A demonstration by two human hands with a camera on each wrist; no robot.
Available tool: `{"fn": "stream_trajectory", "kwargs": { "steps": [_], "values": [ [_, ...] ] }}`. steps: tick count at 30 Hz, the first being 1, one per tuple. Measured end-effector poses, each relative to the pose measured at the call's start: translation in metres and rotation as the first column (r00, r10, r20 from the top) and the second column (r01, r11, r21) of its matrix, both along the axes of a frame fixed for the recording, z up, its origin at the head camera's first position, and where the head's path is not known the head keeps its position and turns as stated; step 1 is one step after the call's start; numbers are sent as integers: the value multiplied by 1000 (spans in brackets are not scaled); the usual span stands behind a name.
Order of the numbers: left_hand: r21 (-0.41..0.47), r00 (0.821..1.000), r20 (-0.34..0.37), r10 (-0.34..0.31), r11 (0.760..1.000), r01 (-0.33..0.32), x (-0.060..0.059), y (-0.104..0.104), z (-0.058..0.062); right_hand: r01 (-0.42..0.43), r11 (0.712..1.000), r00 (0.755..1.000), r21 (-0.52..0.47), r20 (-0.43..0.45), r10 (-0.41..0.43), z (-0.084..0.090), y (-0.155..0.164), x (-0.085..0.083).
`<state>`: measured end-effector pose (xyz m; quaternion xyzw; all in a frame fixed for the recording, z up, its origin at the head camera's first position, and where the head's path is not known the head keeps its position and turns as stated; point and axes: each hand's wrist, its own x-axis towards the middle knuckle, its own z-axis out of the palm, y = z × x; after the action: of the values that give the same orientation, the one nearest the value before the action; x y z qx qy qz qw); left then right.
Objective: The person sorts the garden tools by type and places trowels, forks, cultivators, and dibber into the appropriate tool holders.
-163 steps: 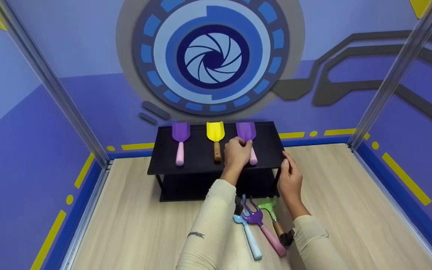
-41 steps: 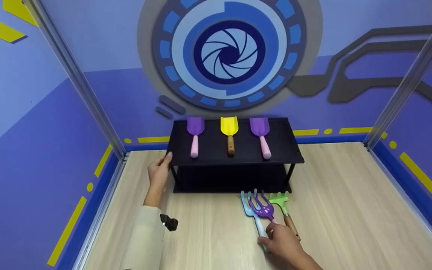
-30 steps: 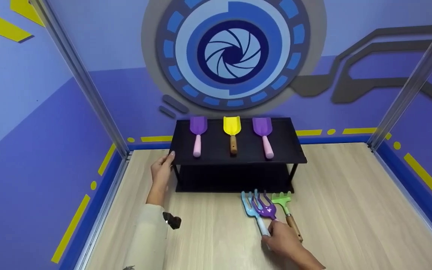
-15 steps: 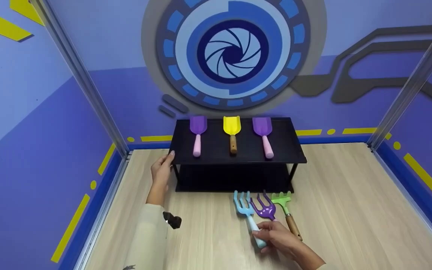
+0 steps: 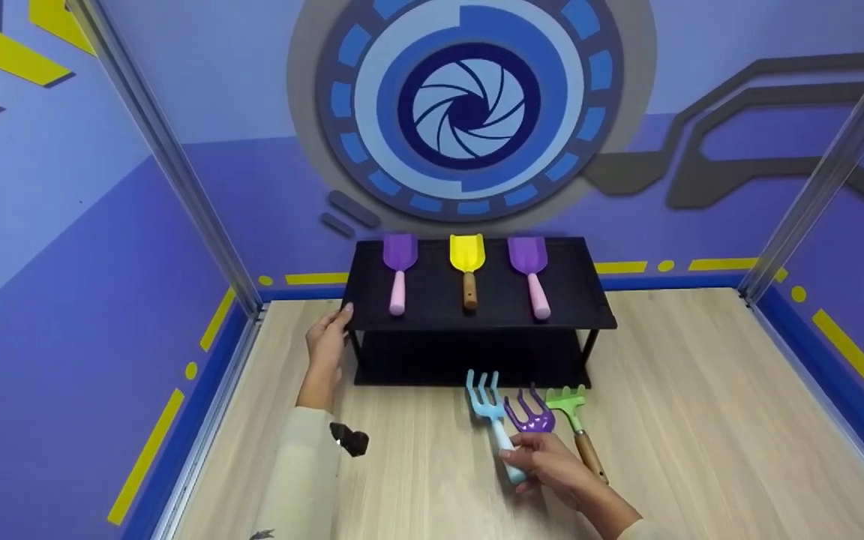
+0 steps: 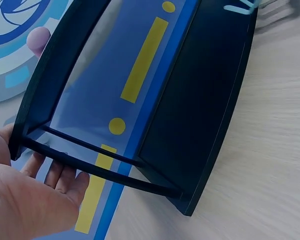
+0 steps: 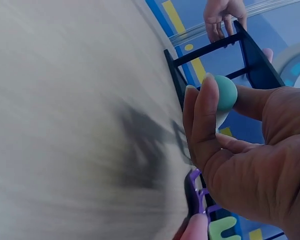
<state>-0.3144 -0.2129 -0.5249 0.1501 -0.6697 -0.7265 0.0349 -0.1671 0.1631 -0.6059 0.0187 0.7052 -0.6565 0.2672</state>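
Since half a second ago the blue fork (image 5: 490, 409) has lifted and swung its tines toward 11 o'clock, away from the purple fork (image 5: 528, 415); the left hand (image 5: 327, 346) has stayed at the shelf's corner.

Wooden floor (image 5: 702, 420) spreads widest, with open room at 3 o'clock of the rack out to the blue wall strip, and a bare stretch at 7 o'clock between the two arms. The black shelf rack (image 5: 574, 300) stands at 12 o'clock against the back wall, its front edge facing the person and its lower tier dark beneath. On its top lie a purple trowel (image 5: 400, 270) at the left, a yellow trowel (image 5: 468, 266) in the middle and a second purple trowel (image 5: 531, 274) at the right, well apart from each other, handles pointing to 6 o'clock.

Just in front of the rack, at 5 o'clock of it, lie the purple fork and a green rake (image 5: 573, 424), close beside each other.

Left-hand fingers (image 6: 60, 175) curl lightly round the rack's left end frame, thumb on top of the edge. The right hand (image 5: 552, 469) pinches the blue fork's pale handle (image 7: 224, 95) between thumb and fingers, the handle end showing between the fingertips in the right wrist view.
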Motion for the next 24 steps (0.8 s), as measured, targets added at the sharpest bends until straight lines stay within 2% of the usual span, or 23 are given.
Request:
{"fn": "stream_trajectory", "kwargs": {
  "steps": [8,11,18,24],
  "values": [
    [-6,1000,29,1,1000,-1,1,2,0,24,999,998,-25,-64,-26,9,-2,-18],
    [3,1000,14,2,1000,-2,1,2,0,44,999,995,-15,-92,-46,14,0,-28],
    [22,999,-33,23,1000,-22,-2,2,-1,106,994,992,-4,-70,-106,24,6,-54],
    [30,999,-28,30,999,-29,-2,1,-4,165,986,984,34,-67,-162,25,7,-70]
  ]
}}
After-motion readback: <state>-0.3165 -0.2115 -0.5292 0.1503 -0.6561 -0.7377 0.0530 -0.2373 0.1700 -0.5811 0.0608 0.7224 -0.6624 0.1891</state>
